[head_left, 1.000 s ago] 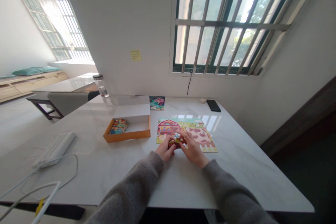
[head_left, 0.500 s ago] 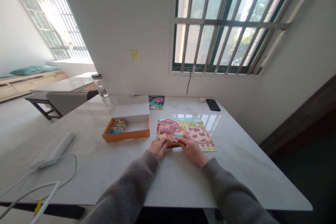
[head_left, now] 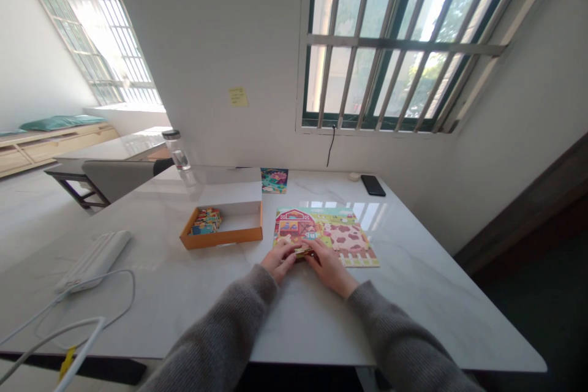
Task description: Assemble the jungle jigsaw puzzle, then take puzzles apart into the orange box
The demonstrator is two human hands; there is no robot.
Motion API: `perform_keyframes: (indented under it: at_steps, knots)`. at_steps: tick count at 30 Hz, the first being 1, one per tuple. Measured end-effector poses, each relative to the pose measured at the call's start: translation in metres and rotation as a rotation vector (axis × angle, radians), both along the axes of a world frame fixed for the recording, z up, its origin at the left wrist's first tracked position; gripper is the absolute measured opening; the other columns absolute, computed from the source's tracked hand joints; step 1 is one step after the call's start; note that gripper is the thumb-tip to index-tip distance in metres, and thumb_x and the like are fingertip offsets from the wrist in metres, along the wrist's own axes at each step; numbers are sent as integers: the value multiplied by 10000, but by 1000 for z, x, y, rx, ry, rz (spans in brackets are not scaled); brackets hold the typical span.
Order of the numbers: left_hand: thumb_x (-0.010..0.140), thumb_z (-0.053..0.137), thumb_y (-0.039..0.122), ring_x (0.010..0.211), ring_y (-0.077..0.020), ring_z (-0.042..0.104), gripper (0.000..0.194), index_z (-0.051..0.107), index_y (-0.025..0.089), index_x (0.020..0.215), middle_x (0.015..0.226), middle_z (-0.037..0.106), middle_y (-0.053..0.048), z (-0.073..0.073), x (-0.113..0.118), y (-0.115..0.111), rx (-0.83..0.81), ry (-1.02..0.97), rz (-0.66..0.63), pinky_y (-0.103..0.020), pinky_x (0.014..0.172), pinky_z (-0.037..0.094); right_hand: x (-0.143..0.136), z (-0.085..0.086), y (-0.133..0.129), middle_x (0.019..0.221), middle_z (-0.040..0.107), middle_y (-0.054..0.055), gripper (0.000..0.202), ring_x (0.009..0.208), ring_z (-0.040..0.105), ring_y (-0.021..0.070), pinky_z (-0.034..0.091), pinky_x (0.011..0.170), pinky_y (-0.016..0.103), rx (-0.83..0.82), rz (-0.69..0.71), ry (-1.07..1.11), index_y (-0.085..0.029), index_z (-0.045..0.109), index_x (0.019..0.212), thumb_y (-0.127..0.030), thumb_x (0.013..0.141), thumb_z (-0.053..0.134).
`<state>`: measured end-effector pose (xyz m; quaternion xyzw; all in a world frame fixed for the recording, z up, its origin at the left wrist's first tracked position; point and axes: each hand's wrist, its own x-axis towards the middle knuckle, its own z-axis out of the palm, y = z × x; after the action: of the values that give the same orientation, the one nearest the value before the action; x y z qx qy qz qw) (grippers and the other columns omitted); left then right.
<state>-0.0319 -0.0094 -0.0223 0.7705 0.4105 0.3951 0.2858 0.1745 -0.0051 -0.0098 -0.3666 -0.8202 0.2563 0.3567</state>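
A jigsaw puzzle (head_left: 346,237) with a red barn and a spotted cow lies flat in front of me. At its lower left edge, my left hand (head_left: 280,258) and my right hand (head_left: 329,264) face each other. Their bent fingers are closed on a small puzzle piece (head_left: 304,252) between them, partly covered by the fingertips. Whether that piece is joined to the rest of the puzzle I cannot tell. To the left stands an orange box (head_left: 229,236) with a heap of loose puzzle pieces (head_left: 206,221) in its left part.
Behind the box, a dark picture card (head_left: 274,180) lies near the wall. A black phone (head_left: 373,185) rests at the back right of the white table (head_left: 321,324). On the left are a white power strip (head_left: 94,260), cables (head_left: 87,343) and a clear bottle (head_left: 176,150).
My right hand has shifted slightly left, towards my left hand, and its fingers have curled in more. The piece between the hands appears more tilted. The box has stayed in place.
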Motion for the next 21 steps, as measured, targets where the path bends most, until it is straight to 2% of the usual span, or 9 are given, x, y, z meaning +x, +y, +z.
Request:
perform_keyframes:
  at_steps: [2, 4, 6, 8, 10, 12, 18, 21]
  knots:
    - [939, 471, 316, 849, -202, 605, 328, 633, 157, 1176, 1032, 610, -107, 0, -6, 0, 48, 31, 72, -359, 818, 544, 1, 2, -1, 1107, 611, 70, 365, 1036, 592, 222, 498, 931, 398, 1, 12, -18, -257, 580, 1267, -139, 938, 475]
    - [928, 469, 269, 893, -223, 601, 296, 633, 157, 1148, 1003, 624, -108, -2, -15, 2, 130, 110, 157, -388, 865, 532, 4, 4, 0, 1058, 621, 64, 289, 985, 602, 216, 506, 890, 380, 14, 1, -26, -246, 616, 1179, -162, 951, 460]
    - [895, 496, 232, 1034, -267, 581, 296, 638, 160, 1145, 1071, 631, -128, -5, -26, 7, 207, 223, 214, -442, 970, 490, 7, 4, 3, 1025, 634, 64, 241, 972, 600, 221, 501, 885, 383, 33, -41, -15, -232, 627, 1117, -183, 951, 460]
    - [860, 537, 214, 1175, -298, 530, 345, 624, 158, 1190, 1222, 600, -151, -8, -34, 13, 215, 332, 236, -478, 1059, 435, 11, 4, 8, 1032, 644, 75, 223, 992, 597, 230, 494, 905, 397, 34, -105, 21, -217, 614, 1107, -203, 948, 459]
    - [842, 584, 226, 1255, -315, 485, 407, 600, 158, 1243, 1336, 553, -161, -9, -36, 22, 177, 445, 219, -491, 1100, 400, 14, 2, 13, 1059, 645, 84, 229, 1003, 600, 232, 496, 913, 404, 6, -166, 72, -207, 593, 1124, -230, 950, 445]
    - [840, 619, 250, 1267, -325, 481, 430, 591, 159, 1259, 1365, 546, -165, -6, -32, 30, 137, 552, 167, -492, 1104, 393, 16, -1, 17, 1099, 642, 85, 246, 1024, 602, 228, 495, 929, 409, -22, -203, 115, -210, 577, 1145, -251, 953, 429]
    - [796, 660, 209, 1066, -333, 589, 219, 660, 176, 1012, 1096, 663, -170, 13, -22, 53, 100, 759, 47, -456, 925, 486, 17, -5, 20, 1122, 653, 74, 262, 1063, 605, 217, 483, 970, 408, -37, -201, 120, -222, 577, 1154, -272, 964, 404]
    - [685, 744, 236, 987, -297, 613, 274, 658, 208, 943, 1040, 678, -122, 15, -28, 60, 136, 702, 12, -390, 893, 501, 17, -6, 21, 1153, 652, 78, 278, 1096, 601, 222, 476, 987, 415, -38, -216, 135, -227, 575, 1177, -283, 970, 398]
